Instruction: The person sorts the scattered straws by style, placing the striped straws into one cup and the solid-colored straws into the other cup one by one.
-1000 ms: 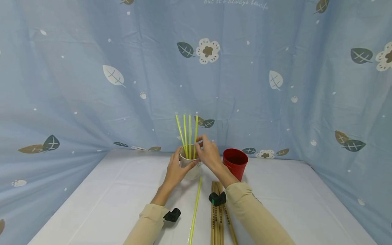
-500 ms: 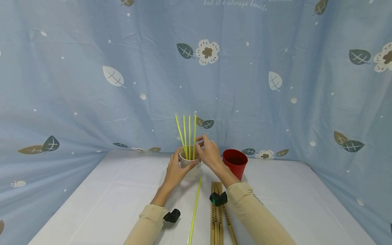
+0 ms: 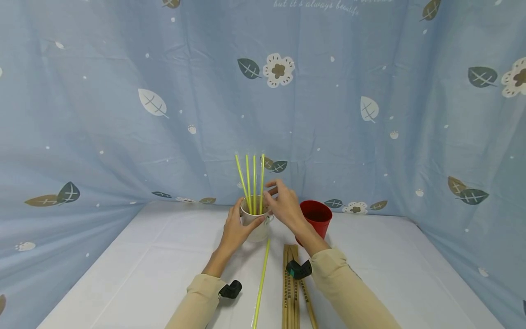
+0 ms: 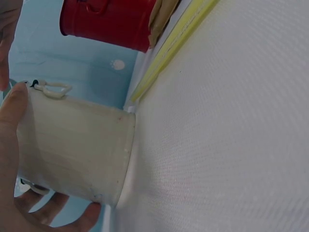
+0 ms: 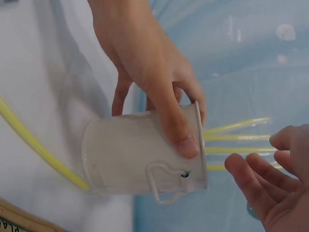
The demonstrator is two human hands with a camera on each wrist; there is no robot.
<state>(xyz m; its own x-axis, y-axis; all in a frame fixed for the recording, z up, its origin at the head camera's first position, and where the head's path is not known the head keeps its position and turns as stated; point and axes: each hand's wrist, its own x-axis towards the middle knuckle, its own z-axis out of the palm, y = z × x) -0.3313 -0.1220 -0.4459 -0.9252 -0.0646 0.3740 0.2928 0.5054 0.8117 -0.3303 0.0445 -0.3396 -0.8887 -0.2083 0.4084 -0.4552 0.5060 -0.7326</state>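
Note:
My left hand [image 3: 236, 230] grips a small cream-white metal pail [image 3: 258, 232] with little side handles, thumb on its near side by the rim and fingers round the far side. Several thin yellow straws [image 3: 248, 183] in clear wrapping stand in the pail, leaning slightly apart. Beside the rim is my right hand [image 3: 284, 205], its fingers loosely bent and holding nothing. The right wrist view shows those fingers [image 5: 244, 181] apart from the pail, close to the straws. One more wrapped yellow straw [image 3: 262, 283] lies on the table in front of the pail.
A red pail [image 3: 316, 214] stands right of the white one, partly behind my right forearm. Several brown paper-wrapped sticks [image 3: 291, 292] with printed lettering lie on the white table [image 3: 135, 274]. A blue patterned curtain [image 3: 205, 114] hangs behind.
The rightmost straw now stands slightly lower in the pail. My right hand has let go of it and moved a little to the right. My left hand keeps its hold.

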